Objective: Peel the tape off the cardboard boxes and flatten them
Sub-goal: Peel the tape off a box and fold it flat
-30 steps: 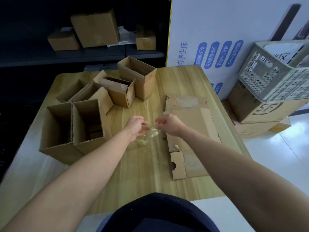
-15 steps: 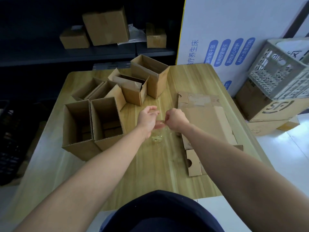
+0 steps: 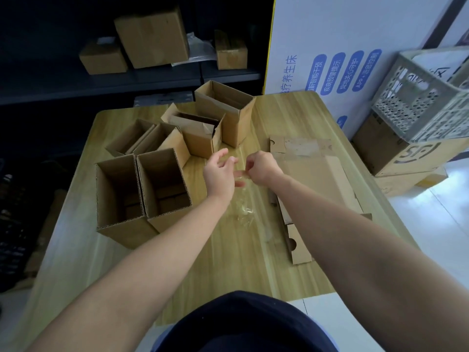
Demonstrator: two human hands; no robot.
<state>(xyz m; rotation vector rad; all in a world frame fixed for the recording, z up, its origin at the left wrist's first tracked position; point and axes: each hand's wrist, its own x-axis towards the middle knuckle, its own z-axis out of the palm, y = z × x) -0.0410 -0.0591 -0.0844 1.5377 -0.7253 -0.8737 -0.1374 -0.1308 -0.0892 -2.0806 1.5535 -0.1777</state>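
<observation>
Both hands meet above the middle of the wooden table point(image 3: 228, 262). My right hand point(image 3: 262, 167) has its fingers curled and pinches a strip of clear tape point(image 3: 241, 175). My left hand point(image 3: 219, 174) is spread with straight fingers, and the tape seems to cling to its fingertips. A crumpled wad of clear tape point(image 3: 243, 212) lies on the table below the hands. A flattened cardboard box point(image 3: 319, 179) lies to the right, partly under my right forearm. Several open upright boxes stand to the left, the nearest pair point(image 3: 142, 196) side by side.
More open boxes point(image 3: 225, 115) stand at the table's far side. A dark shelf point(image 3: 152, 77) behind carries closed boxes. To the right are a white printed board point(image 3: 330, 59), a grey plastic crate point(image 3: 429, 97) on stacked cartons, and white floor.
My left hand has opened from a curled grip to spread fingers. Both hands have lifted slightly off the wad of tape. The camera view has shifted.
</observation>
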